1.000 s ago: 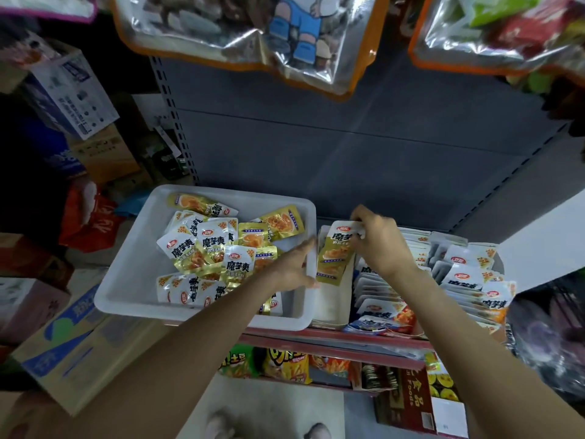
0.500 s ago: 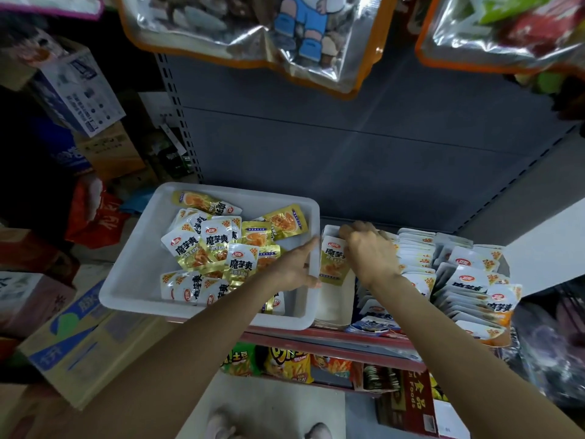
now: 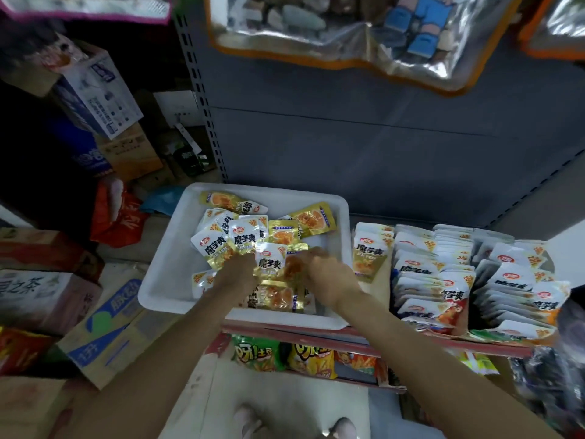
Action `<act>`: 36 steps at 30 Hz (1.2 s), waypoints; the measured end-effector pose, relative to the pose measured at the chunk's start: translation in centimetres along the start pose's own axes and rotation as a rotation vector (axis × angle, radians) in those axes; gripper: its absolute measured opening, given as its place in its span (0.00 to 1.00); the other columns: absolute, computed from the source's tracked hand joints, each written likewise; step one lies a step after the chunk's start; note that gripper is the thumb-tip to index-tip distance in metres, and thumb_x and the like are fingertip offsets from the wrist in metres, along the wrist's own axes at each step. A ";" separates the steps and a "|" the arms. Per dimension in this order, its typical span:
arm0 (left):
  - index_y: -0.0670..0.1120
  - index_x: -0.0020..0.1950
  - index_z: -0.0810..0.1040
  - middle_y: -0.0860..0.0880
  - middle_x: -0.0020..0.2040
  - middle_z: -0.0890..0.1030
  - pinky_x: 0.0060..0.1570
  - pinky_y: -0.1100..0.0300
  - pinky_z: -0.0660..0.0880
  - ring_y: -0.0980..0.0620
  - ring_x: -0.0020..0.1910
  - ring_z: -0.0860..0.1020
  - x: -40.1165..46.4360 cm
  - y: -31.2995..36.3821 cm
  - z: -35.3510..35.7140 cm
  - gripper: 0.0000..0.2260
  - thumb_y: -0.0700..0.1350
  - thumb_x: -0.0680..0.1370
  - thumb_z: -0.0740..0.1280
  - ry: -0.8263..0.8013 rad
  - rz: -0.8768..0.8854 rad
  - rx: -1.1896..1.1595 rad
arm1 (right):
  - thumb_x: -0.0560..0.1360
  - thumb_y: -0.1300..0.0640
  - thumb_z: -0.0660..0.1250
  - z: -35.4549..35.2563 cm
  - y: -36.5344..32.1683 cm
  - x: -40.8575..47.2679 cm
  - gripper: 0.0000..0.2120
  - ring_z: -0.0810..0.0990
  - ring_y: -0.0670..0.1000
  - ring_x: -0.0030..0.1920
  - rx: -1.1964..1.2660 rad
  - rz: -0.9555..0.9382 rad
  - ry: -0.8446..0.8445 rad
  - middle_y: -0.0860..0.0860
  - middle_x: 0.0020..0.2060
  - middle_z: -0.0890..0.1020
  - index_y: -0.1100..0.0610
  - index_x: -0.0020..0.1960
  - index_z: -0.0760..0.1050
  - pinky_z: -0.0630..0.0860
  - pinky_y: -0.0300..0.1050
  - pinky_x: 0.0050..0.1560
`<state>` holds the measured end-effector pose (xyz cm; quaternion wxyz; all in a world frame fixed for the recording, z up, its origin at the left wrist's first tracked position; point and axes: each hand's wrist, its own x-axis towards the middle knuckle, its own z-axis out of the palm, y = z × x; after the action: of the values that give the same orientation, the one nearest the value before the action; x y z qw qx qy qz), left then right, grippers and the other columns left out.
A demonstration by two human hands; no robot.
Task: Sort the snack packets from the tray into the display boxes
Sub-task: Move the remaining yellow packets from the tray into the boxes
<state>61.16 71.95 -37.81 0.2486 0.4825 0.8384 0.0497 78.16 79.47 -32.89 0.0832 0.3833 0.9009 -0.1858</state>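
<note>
A white tray on the shelf holds several gold-and-white snack packets. My left hand is down in the tray, and its fingertips are hidden behind a white-topped packet that it grips. Just right of that packet, my right hand reaches over the pile, blurred, with its fingers stretched out and nothing plainly held. To the right of the tray are the display boxes. The nearest box has one gold packet standing at its back. The boxes beyond are packed with rows of packets.
The grey shelf back panel rises behind the tray. Large foil bags hang overhead. Cardboard cartons are stacked on the floor to the left. Chip bags fill the shelf below, and my feet show at the bottom.
My right hand let go of the gold packet in the nearest display box and swung left into the tray. My left hand left the tray's right rim and went onto the packets.
</note>
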 end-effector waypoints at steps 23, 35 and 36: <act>0.45 0.44 0.70 0.50 0.45 0.77 0.37 0.68 0.66 0.53 0.46 0.76 -0.4 -1.2 -2.1 0.05 0.40 0.79 0.63 0.082 0.108 -0.426 | 0.75 0.61 0.64 2.6 0.9 3.6 0.04 0.78 0.51 0.48 0.264 0.056 -0.149 0.51 0.48 0.80 0.54 0.48 0.71 0.73 0.41 0.46; 0.41 0.55 0.76 0.49 0.49 0.81 0.51 0.58 0.75 0.52 0.49 0.79 -0.3 11.1 -4.9 0.07 0.41 0.77 0.66 0.388 0.321 -0.817 | 0.72 0.64 0.70 -6.9 5.1 -1.6 0.12 0.81 0.50 0.43 0.738 0.051 0.464 0.48 0.45 0.82 0.56 0.54 0.76 0.78 0.46 0.45; 0.40 0.57 0.76 0.47 0.52 0.81 0.54 0.57 0.75 0.50 0.51 0.79 0.0 11.5 -4.1 0.10 0.40 0.77 0.67 0.338 0.313 -0.773 | 0.70 0.65 0.71 -7.5 6.0 -2.0 0.14 0.81 0.50 0.44 0.734 0.079 0.506 0.47 0.44 0.82 0.55 0.54 0.74 0.78 0.47 0.46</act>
<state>68.27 78.74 -30.49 0.2597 0.4603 0.7040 0.4744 83.79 84.95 -27.08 -0.2741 0.4550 0.7521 -0.3902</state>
